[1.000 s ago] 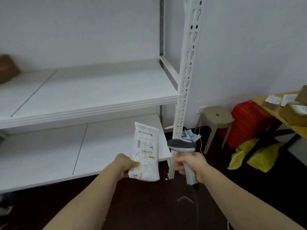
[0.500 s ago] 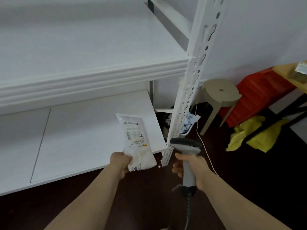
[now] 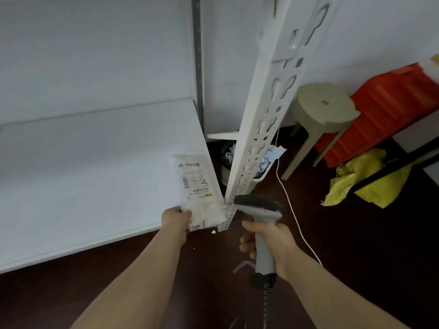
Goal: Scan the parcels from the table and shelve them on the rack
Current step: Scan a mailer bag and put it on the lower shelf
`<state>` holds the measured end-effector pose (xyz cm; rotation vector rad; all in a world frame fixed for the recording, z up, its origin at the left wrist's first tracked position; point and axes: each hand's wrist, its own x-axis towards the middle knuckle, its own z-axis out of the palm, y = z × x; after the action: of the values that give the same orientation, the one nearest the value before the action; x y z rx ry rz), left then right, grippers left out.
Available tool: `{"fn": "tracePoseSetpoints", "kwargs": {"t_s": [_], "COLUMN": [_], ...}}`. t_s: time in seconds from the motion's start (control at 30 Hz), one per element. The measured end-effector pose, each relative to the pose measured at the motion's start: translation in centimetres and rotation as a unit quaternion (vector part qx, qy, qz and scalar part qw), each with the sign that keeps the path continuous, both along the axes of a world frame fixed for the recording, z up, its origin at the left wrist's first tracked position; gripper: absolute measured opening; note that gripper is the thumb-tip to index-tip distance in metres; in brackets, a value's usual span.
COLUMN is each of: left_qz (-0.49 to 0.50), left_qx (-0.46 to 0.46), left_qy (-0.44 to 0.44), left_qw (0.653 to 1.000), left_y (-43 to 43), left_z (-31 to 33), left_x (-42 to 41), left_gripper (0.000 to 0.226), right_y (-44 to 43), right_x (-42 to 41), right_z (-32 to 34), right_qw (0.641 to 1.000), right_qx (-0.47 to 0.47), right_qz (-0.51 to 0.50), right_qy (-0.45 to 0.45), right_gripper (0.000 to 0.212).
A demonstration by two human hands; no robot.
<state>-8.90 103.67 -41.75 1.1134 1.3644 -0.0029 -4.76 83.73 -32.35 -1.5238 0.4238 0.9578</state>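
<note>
A white plastic parcel (image 3: 197, 186) with a printed barcode label lies over the right front corner of the low white rack shelf (image 3: 95, 167). My left hand (image 3: 175, 220) grips its near end at the shelf edge. My right hand (image 3: 266, 243) holds a grey barcode scanner (image 3: 260, 210) by its handle, just right of the parcel, its dark head close to the foot of the perforated white rack post (image 3: 263, 115). Whether the parcel rests fully on the shelf is unclear.
A beige stool (image 3: 325, 110) stands right of the post, with a red crate (image 3: 384, 110) and crumpled yellow plastic (image 3: 356, 179) beyond. A small bin with cloth (image 3: 263, 162) sits behind the post. A white cable (image 3: 297, 222) trails over the dark floor.
The view has dropped and closed in on the low shelf. My left hand has carried the parcel forward onto the shelf's right front corner. The scanner hand stayed beside it.
</note>
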Motion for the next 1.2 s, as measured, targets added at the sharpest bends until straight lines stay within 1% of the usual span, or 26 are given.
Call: {"fn": "tracePoseSetpoints", "kwargs": {"t_s": [0.07, 0.13, 0.2, 0.23, 0.3, 0.33, 0.43, 0.53, 0.6, 0.73, 0.77, 0.8, 0.83, 0.87, 0.9, 0.93, 1.07, 1.2], "left_qz": [-0.004, 0.001, 0.003, 0.0, -0.011, -0.018, -0.058, -0.117, -0.169, -0.271, -0.293, -0.317, -0.345, -0.371, -0.393, -0.414, -0.492, -0.565], "left_qx": [0.014, 0.022, 0.019, 0.017, 0.016, 0.017, 0.024, 0.02, 0.026, 0.016, 0.016, 0.018, 0.02, 0.018, 0.021, 0.024, 0.036, 0.045], "left_qy": [0.012, 0.016, 0.014, 0.016, 0.025, 0.031, 0.04, 0.041, 0.044, 0.02, 0.017, 0.007, -0.013, -0.02, -0.016, -0.017, -0.064, -0.117], "left_qw": [1.0, 1.0, 1.0, 1.0, 0.999, 0.999, 0.997, 0.992, 0.984, 0.962, 0.956, 0.948, 0.938, 0.928, 0.919, 0.91, 0.868, 0.816], "left_y": [0.0, 0.0, 0.0, -0.1, -0.5, -0.7, -1.9, -3.9, -5.7, -10.3, -11.6, -12.8, -14.1, -15.5, -16.9, -18.3, -24.4, -31.5], "left_z": [-0.4, -0.5, -0.3, 0.0, 0.9, 1.5, 4.0, 8.0, 11.1, 18.3, 20.2, 22.2, 24.2, 26.2, 28.1, 29.8, 35.7, 40.9], "left_x": [0.7, 1.2, 1.3, 1.3, 1.0, 0.6, -0.7, -1.9, -2.8, -4.9, -5.5, -6.1, -6.6, -7.1, -7.8, -8.2, -8.5, -9.1], "left_gripper": [0.029, 0.046, 0.052, 0.047, 0.03, 0.026, 0.024, 0.018, 0.021, 0.042, 0.044, 0.04, 0.03, 0.015, 0.006, 0.003, 0.013, 0.01], "right_y": [-0.2, -0.4, -0.5, -0.7, -1.1, -1.4, -2.5, -4.0, -5.3, -9.2, -10.5, -11.8, -13.3, -15.0, -16.8, -18.7, -27.0, -33.9], "right_x": [0.3, 0.5, 0.5, 0.5, 0.4, 0.2, -0.9, -2.3, -3.5, -6.9, -8.0, -9.1, -10.1, -11.2, -12.5, -13.7, -18.1, -22.1], "right_z": [-0.4, -0.5, -0.4, -0.2, 0.2, 0.6, 2.6, 5.6, 8.2, 14.8, 16.8, 18.7, 20.5, 22.2, 24.0, 25.7, 31.2, 35.6], "right_qw": [1.0, 1.0, 1.0, 1.0, 1.0, 1.0, 1.0, 0.999, 0.999, 0.995, 0.994, 0.992, 0.99, 0.988, 0.985, 0.981, 0.966, 0.95], "right_qx": [-0.003, -0.006, -0.006, -0.007, -0.01, -0.012, -0.021, -0.024, -0.025, -0.054, -0.061, -0.069, -0.08, -0.094, -0.11, -0.127, -0.2, -0.266], "right_qz": [0.007, 0.012, 0.017, 0.017, 0.011, 0.008, -0.003, -0.02, -0.032, -0.037, -0.035, -0.03, -0.024, -0.021, -0.021, -0.024, -0.053, -0.095], "right_qy": [0.006, 0.009, 0.007, 0.004, -0.003, -0.006, -0.012, -0.022, -0.036, -0.076, -0.088, -0.099, -0.111, -0.123, -0.134, -0.143, -0.154, -0.131], "right_gripper": [0.02, 0.022, 0.021, 0.02, 0.018, 0.017, 0.019, 0.019, 0.018, 0.015, 0.015, 0.015, 0.016, 0.016, 0.018, 0.019, 0.013, 0.008]}}
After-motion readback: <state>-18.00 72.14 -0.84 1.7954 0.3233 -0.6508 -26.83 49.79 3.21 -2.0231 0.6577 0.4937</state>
